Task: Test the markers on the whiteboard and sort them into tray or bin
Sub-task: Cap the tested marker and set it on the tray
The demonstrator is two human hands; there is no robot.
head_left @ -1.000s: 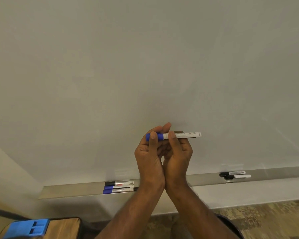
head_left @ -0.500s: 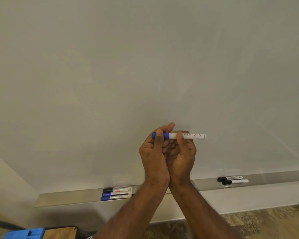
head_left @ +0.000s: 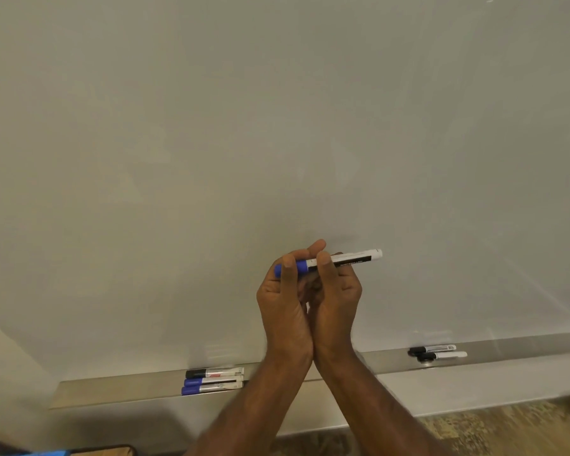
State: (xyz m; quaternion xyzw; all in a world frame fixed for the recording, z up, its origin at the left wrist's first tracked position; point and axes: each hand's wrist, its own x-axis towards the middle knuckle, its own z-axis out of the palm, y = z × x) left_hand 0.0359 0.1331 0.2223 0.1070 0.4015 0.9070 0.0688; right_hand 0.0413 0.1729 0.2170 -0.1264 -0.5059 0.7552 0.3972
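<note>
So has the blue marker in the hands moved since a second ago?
Yes. Measured against the three markers on the tray, the blue marker sits slightly higher up the whiteboard, its white end now tilted upward.

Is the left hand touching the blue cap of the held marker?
Touching. The head view shows the left hand with its thumb pressed across the blue cap of the marker.

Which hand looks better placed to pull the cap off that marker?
Probably the left hand: its thumb and fingers wrap the blue cap, while the right hand grips the marker barrel, ready to write.
</note>
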